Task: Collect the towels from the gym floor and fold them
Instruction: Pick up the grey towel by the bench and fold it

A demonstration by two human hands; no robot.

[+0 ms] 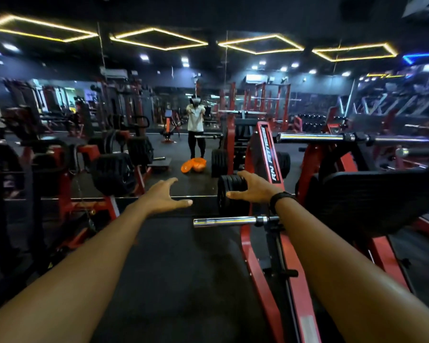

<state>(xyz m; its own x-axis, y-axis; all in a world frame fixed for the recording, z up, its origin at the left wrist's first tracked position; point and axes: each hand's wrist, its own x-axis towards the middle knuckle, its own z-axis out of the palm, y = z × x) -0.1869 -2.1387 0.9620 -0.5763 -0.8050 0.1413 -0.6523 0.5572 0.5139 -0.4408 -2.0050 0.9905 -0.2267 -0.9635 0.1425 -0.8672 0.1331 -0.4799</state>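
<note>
Both arms reach forward over the dark floor (174,268); the left hand (162,195) is spread, fingers straight and apart, holding nothing; the right hand (252,188) is likewise spread and holds nothing, a black watch (281,198) on its wrist; the hands are near each other, palms facing inward; ahead stands a mirror (183,134), in which a person in a pale shirt shows with arms out; an orange heap (193,165), perhaps the towels, lies on the floor in the mirror at that person's feet, too blurred to be sure; a red machine (270,243) with a chrome bar (226,221) stands just right of the arms; black plates (230,191) sit behind the right hand
</note>
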